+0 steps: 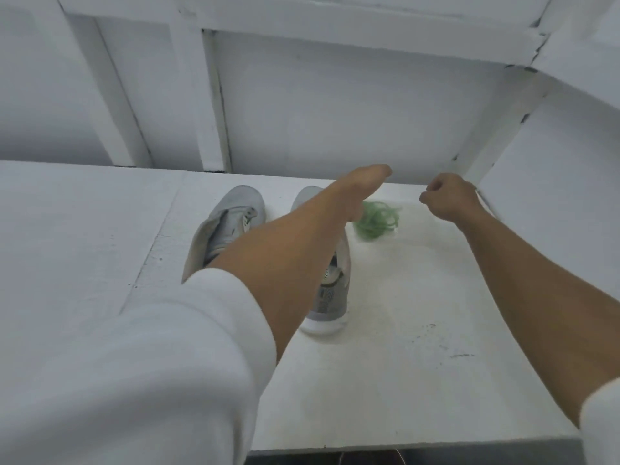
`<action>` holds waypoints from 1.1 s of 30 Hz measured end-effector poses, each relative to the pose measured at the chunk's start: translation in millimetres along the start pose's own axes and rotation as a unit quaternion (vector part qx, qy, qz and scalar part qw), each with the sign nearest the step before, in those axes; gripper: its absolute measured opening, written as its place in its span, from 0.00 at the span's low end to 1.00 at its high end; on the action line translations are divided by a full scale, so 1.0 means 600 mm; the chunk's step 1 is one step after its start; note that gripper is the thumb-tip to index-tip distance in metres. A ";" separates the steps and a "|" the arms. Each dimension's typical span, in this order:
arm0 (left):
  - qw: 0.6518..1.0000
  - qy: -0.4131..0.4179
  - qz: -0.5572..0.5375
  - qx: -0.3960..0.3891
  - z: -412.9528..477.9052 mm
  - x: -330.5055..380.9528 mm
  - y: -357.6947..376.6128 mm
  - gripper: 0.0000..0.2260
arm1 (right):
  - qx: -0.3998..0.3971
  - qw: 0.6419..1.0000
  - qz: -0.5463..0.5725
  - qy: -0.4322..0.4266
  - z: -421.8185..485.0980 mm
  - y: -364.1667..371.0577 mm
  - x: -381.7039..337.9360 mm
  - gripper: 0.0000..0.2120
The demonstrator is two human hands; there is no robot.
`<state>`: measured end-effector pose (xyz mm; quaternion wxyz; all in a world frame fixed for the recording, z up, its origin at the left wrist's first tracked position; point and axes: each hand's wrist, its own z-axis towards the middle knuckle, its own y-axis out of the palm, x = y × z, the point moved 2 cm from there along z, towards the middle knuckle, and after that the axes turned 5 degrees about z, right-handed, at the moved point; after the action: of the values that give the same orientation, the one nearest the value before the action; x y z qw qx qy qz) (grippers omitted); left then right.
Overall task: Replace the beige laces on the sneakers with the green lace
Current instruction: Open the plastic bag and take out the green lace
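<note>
Two grey sneakers stand side by side on a white tabletop, toes pointing away from me. The left sneaker is in plain view, with a bit of green at its tongue. The right sneaker is mostly covered by my left forearm. A loose bundle of green lace lies just right of that sneaker's toe. My left hand reaches across above the bundle with its fingers stretched out and blurred. My right hand hovers right of the bundle, fingers curled, with nothing visible in it. No beige lace is visible.
White wall panels and beams rise directly behind the tabletop and close off its right side. A seam runs through the surface left of the sneakers. The front edge of the tabletop lies near me, with dark floor below it.
</note>
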<state>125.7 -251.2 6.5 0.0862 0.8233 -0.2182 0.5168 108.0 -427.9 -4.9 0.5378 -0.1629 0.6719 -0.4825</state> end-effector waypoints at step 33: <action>0.987 0.104 0.084 0.086 0.008 0.033 -0.064 0.07 | 0.002 0.844 0.508 0.173 -0.029 0.006 0.053 0.06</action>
<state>154.1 -224.3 25.0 -0.0062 0.7480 -0.2314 0.6220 81.9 -441.2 -26.4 0.5830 0.2881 0.7419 -0.1636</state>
